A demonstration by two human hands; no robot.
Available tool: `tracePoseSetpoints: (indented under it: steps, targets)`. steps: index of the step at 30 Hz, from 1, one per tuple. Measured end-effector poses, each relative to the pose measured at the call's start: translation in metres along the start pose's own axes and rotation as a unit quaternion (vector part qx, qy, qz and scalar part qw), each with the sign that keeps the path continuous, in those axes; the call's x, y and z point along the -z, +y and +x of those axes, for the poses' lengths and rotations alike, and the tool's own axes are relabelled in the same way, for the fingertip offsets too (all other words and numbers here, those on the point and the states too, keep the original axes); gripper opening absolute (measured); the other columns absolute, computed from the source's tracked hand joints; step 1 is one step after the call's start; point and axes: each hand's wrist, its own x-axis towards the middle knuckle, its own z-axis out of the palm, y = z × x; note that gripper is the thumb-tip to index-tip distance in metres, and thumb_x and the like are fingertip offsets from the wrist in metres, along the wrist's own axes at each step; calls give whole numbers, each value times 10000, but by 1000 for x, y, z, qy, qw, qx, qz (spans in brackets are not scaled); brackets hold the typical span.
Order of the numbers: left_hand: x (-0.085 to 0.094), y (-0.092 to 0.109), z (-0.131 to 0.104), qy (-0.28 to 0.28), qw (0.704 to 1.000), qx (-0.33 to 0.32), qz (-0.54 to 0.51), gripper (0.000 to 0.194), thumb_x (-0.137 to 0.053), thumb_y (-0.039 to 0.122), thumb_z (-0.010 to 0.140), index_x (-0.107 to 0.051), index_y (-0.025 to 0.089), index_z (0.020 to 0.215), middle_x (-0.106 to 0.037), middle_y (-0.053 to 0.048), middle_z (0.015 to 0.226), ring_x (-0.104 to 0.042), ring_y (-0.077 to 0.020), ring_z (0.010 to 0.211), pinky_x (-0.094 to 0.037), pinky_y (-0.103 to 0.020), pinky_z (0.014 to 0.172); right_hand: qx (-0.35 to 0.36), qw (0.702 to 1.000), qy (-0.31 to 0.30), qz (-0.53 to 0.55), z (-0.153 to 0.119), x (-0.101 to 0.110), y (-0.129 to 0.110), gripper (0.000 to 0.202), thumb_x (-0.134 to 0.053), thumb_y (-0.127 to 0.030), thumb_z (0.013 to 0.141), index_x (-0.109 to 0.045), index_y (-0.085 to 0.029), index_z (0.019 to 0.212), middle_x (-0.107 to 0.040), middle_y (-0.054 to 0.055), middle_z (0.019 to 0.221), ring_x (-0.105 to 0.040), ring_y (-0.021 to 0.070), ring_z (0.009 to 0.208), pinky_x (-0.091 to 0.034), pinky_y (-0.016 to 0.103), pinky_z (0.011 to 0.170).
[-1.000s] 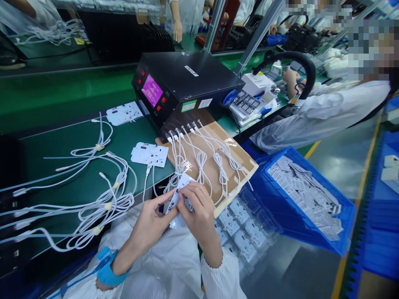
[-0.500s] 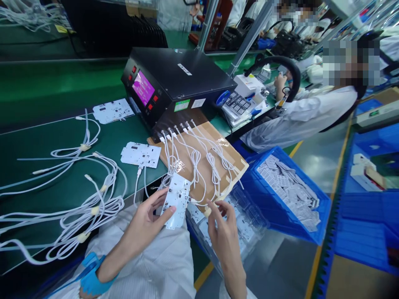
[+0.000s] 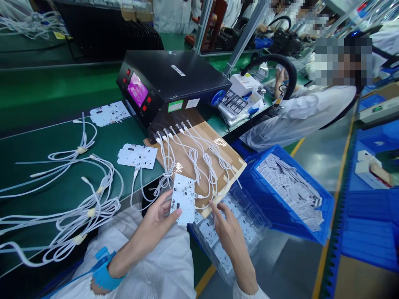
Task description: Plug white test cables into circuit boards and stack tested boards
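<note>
Circuit board (image 3: 183, 200) held; blue bin (image 3: 261, 199) holds flat pieces (image 3: 289, 192).

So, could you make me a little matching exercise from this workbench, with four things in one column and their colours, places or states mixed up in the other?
Things
1. Left hand
2. Screen on the black box
3. Blue bin
4. Wristband

Colours, places or states
A. Lit up pink
B. Worn just behind the hand that grips something
C. Gripping a white circuit board
D. Holding a heap of flat, pale pieces

Right pairs: 1-C, 2-A, 3-D, 4-B
</note>
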Motion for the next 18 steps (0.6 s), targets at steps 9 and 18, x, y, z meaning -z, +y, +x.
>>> tracePoseSetpoints:
  steps: [9,18]
  targets:
    - [3,-15,19,15,1000,-14,-18,939,-893,428,709,-429,159,1479,-626,-188,1463,-620,-312,1352,-517,-413,1151,26,991,63,112,15,11,16,254,-509,-173,1063,-663,-186,1264,-738,93,1012,-733,196,829,-561,282,676]
    - [-1,-37,41,57,998,-32,-15,869,-891,487,675,-483,168,1373,-664,-181,1391,-659,-301,1281,-529,-422,1118,-366,775,334,392,34,0,-44,178,-686,-343,986,-695,-174,1042,-799,83,955,-788,228,872,-631,365,845]
